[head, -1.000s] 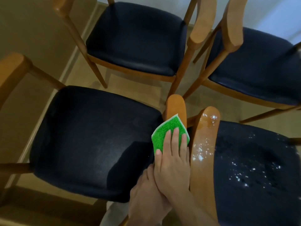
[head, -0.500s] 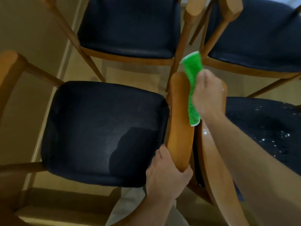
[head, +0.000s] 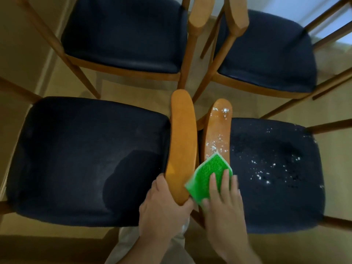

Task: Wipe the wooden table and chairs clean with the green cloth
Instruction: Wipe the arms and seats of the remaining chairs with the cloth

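Right hand point(head: 221, 199) presses green cloth point(head: 208, 177) flat on speckled armrest point(head: 219, 130), left hand point(head: 163, 208) grips neighbouring armrest point(head: 182, 141); risk: white specks get swept onto dark seat point(head: 276, 168) rather than lifted.

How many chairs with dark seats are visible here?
4: dark-seated wooden chair upper left, one upper right, one lower left, one lower right, speckled white. Others may be outside the view.
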Available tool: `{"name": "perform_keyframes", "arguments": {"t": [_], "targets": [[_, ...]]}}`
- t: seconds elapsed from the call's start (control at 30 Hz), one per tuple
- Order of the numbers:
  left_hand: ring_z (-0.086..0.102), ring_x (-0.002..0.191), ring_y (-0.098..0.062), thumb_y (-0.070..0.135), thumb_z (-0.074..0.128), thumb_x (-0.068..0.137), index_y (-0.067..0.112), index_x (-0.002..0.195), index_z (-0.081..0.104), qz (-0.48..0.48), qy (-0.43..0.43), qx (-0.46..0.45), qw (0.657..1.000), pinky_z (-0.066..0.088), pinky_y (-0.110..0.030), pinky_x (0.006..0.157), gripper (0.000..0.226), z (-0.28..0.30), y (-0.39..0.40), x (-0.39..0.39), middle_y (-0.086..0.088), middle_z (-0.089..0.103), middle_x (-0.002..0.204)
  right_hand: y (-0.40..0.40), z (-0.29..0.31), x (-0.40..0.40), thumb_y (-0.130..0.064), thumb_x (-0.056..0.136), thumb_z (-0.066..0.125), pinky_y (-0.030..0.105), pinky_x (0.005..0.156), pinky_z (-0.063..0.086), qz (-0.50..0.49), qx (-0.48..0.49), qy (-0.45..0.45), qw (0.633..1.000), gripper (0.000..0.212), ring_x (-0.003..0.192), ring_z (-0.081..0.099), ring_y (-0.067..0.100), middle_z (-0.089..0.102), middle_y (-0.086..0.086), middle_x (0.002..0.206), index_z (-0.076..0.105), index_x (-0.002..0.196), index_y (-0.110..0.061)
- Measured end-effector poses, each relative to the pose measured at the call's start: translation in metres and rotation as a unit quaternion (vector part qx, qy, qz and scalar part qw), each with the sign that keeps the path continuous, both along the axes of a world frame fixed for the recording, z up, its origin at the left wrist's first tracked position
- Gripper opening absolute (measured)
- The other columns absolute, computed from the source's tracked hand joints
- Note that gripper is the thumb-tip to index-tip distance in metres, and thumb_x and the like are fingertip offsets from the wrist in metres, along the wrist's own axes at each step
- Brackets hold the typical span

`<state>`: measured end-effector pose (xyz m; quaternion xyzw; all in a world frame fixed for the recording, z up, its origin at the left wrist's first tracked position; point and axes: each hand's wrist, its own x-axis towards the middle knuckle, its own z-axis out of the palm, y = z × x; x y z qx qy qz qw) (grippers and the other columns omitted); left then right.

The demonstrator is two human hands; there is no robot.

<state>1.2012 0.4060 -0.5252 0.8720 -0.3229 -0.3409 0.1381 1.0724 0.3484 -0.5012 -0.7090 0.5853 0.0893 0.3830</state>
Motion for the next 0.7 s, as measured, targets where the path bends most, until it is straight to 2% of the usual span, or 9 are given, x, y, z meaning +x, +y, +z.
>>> {"name": "perform_keyframes", "arguments": {"t": [0.07, 0.17, 0.23, 0.3, 0.37, 0.43, 0.53, 0.6, 0.7], "targets": [[0.055, 0.098, -0.009, 0.089, 0.047, 0.054, 0.036, 0.126, 0.025, 0.006, -0.020, -0.008, 1.000, 0.049, -0.034, 0.082, 0.092, 0.001, -0.001, -0.001, 0.016, 0.048, 0.108, 0.010, -0.015, 0.006, -0.044, 0.101, 0.009, 0.059, 0.100, 0.041, 0.020, -0.069, 0.068, 0.995, 0.066, 0.140, 0.030, 0.045, 0.027, 0.024, 0.154, 0.035, 0.147, -0.004], [0.055, 0.098, -0.008, 0.089, 0.043, 0.054, 0.037, 0.126, 0.024, 0.013, -0.032, -0.007, 0.999, 0.050, -0.034, 0.082, 0.091, -0.001, -0.002, -0.002, 0.016, 0.050, 0.109, -0.003, -0.014, 0.020, -0.044, 0.100, 0.018, 0.062, 0.099, 0.041, 0.054, -0.144, 0.122, 0.981, 0.061, 0.141, 0.027, 0.044, 0.026, 0.023, 0.155, 0.028, 0.149, -0.009], [0.054, 0.096, -0.007, 0.086, 0.046, 0.054, 0.038, 0.124, 0.023, 0.012, -0.027, 0.006, 1.000, 0.049, -0.032, 0.081, 0.088, -0.001, -0.002, -0.002, 0.017, 0.048, 0.107, -0.029, -0.015, 0.024, -0.047, 0.101, 0.011, 0.061, 0.106, 0.032, 0.053, -0.189, 0.105, 0.975, 0.060, 0.145, 0.017, 0.042, 0.016, 0.018, 0.159, 0.017, 0.152, -0.016], [0.052, 0.097, -0.007, 0.083, 0.048, 0.052, 0.039, 0.123, 0.019, 0.015, -0.018, 0.021, 1.000, 0.045, -0.031, 0.080, 0.089, -0.002, -0.004, -0.001, 0.018, 0.044, 0.106, -0.059, -0.017, 0.030, -0.052, 0.101, 0.003, 0.058, 0.112, 0.020, 0.079, -0.200, 0.102, 0.971, 0.058, 0.148, 0.001, 0.037, -0.002, 0.009, 0.162, 0.002, 0.152, -0.026], [0.051, 0.100, -0.008, 0.082, 0.048, 0.052, 0.039, 0.125, 0.017, 0.021, -0.012, 0.030, 0.999, 0.044, -0.032, 0.083, 0.090, -0.002, -0.005, -0.001, 0.018, 0.043, 0.108, -0.104, -0.024, 0.039, -0.054, 0.099, 0.001, 0.057, 0.114, 0.011, 0.062, -0.214, 0.072, 0.972, 0.057, 0.148, -0.011, 0.033, -0.014, 0.000, 0.161, -0.004, 0.152, -0.034], [0.051, 0.100, -0.007, 0.082, 0.048, 0.052, 0.038, 0.125, 0.017, 0.020, -0.015, 0.030, 0.999, 0.045, -0.033, 0.084, 0.090, -0.001, -0.006, -0.001, 0.018, 0.043, 0.108, -0.149, -0.027, 0.050, -0.051, 0.101, 0.009, 0.057, 0.115, 0.013, 0.021, -0.221, 0.039, 0.974, 0.056, 0.148, -0.010, 0.033, -0.011, -0.002, 0.163, 0.001, 0.154, -0.034], [0.051, 0.094, -0.006, 0.079, 0.051, 0.054, 0.038, 0.122, 0.021, 0.016, -0.025, 0.021, 0.999, 0.048, -0.031, 0.082, 0.085, 0.000, -0.005, -0.002, 0.018, 0.044, 0.104, -0.176, -0.030, 0.060, -0.041, 0.104, 0.016, 0.052, 0.116, 0.015, 0.019, -0.243, 0.019, 0.970, 0.053, 0.149, -0.004, 0.032, -0.002, 0.004, 0.164, 0.008, 0.155, -0.028], [0.052, 0.094, -0.006, 0.079, 0.052, 0.054, 0.038, 0.122, 0.022, 0.014, -0.025, 0.021, 0.999, 0.049, -0.032, 0.083, 0.085, 0.001, -0.005, -0.001, 0.018, 0.045, 0.104, -0.165, -0.031, 0.059, -0.039, 0.104, 0.017, 0.048, 0.117, 0.014, 0.014, -0.241, -0.010, 0.970, 0.053, 0.149, 0.000, 0.030, -0.004, 0.002, 0.163, 0.007, 0.155, -0.027], [0.051, 0.097, -0.006, 0.078, 0.053, 0.055, 0.038, 0.122, 0.019, 0.014, -0.015, 0.029, 0.999, 0.047, -0.033, 0.085, 0.085, 0.000, -0.006, 0.000, 0.017, 0.044, 0.106, -0.109, -0.025, 0.037, -0.042, 0.101, 0.016, 0.040, 0.110, 0.031, 0.021, -0.223, -0.051, 0.973, 0.055, 0.147, 0.015, 0.025, -0.010, -0.007, 0.162, 0.004, 0.154, -0.033]]}}
